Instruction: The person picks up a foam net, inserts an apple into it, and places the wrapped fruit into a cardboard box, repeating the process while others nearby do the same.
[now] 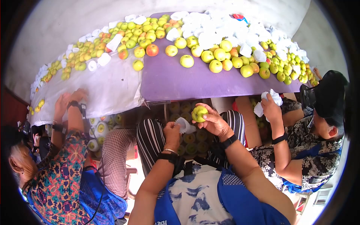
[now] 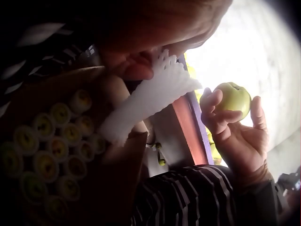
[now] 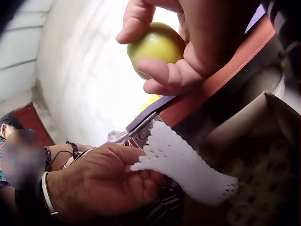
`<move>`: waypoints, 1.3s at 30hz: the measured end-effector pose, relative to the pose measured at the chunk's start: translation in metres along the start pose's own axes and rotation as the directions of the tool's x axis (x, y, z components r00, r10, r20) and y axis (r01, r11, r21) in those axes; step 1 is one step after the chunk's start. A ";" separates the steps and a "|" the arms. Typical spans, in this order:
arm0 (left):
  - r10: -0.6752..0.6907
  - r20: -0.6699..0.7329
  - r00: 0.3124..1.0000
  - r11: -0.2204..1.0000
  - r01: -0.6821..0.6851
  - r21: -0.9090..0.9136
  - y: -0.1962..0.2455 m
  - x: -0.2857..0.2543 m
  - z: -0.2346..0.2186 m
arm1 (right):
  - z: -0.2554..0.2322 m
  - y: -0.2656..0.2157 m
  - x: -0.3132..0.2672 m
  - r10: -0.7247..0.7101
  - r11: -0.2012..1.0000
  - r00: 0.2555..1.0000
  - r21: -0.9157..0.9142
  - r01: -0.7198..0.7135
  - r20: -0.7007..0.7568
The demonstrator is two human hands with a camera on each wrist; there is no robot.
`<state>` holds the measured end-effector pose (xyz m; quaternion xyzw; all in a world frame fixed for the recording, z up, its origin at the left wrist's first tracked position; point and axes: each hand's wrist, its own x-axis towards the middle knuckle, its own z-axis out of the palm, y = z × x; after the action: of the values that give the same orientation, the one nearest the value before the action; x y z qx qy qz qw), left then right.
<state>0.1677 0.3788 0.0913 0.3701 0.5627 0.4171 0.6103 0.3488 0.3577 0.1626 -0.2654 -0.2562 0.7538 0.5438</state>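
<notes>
Apples (image 1: 219, 54) on mat (image 1: 176, 82), foam nets (image 1: 209, 38) behind, carton (image 2: 114, 90) below.

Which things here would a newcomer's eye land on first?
Probably the long spread of round green, yellow and red apples across the far part of the purple ribbed mat and white sheet. Next, near the head view's centre, the right hand holds one round yellow-green apple, and to its left the left hand pinches a white foam-net sleeve.

The right hand (image 3: 207, 40), cropped by the right wrist view's top edge, partly hides the apple (image 3: 157, 46).
</notes>
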 end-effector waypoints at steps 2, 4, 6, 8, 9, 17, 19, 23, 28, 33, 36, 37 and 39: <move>-0.017 -0.008 1.000 1.000 0.017 -0.014 -0.004 0.003 0.001 | -0.002 0.002 0.001 0.057 0.998 0.998 -0.028 -0.056 0.000; -0.092 -0.027 0.995 0.988 0.088 -0.124 -0.008 0.007 0.002 | 0.000 0.014 0.003 -0.025 0.946 0.994 -0.325 -0.012 -0.110; -0.183 0.019 0.983 0.975 0.184 -0.125 -0.003 0.003 0.007 | -0.012 0.036 0.008 -0.281 0.624 0.952 -0.777 0.082 -0.125; -0.269 0.062 0.961 0.954 0.275 -0.122 -0.004 0.003 0.011 | -0.013 0.051 0.011 -0.359 0.448 0.928 -0.891 0.075 -0.103; -0.296 0.160 0.942 0.942 0.316 -0.115 -0.008 0.004 0.012 | -0.014 0.056 0.012 -0.435 0.252 0.898 -0.966 0.054 -0.064; -0.247 0.086 0.965 0.894 0.262 -0.364 -0.016 0.014 0.013 | -0.012 0.047 0.010 -0.165 0.823 0.963 -0.568 0.016 -0.213; -0.179 0.001 0.984 0.945 0.173 -0.276 -0.018 0.016 0.011 | -0.007 0.044 0.009 -0.083 0.764 0.972 -0.640 -0.079 -0.219; -0.064 -0.037 0.997 0.969 0.053 -0.241 -0.025 0.019 0.009 | -0.005 0.042 0.008 -0.050 0.728 0.968 -0.672 -0.132 -0.245; 0.066 -0.032 0.997 0.991 -0.069 -0.112 -0.020 0.018 0.012 | -0.006 0.038 0.004 0.275 0.844 0.937 -0.412 -0.343 -0.215; 0.096 -0.106 0.990 0.993 -0.103 -0.060 -0.005 0.010 0.010 | -0.013 0.036 0.001 0.267 0.876 0.953 -0.377 -0.302 -0.145; 0.046 -0.170 0.984 0.997 -0.056 -0.054 -0.004 0.009 0.008 | -0.004 0.025 0.001 0.187 0.961 0.975 -0.184 -0.207 -0.120; 0.056 -0.171 0.984 0.997 -0.064 -0.040 -0.006 0.010 0.008 | -0.003 0.023 0.001 0.126 0.990 0.987 -0.044 -0.130 -0.097; 0.054 -0.170 0.984 0.998 -0.060 -0.029 -0.011 0.013 0.008 | -0.008 0.022 0.002 0.134 0.991 0.988 -0.015 -0.135 -0.077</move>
<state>0.1771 0.3867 0.0770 0.3387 0.5944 0.4739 0.5544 0.3386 0.3541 0.1422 -0.3157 -0.2244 0.7757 0.4982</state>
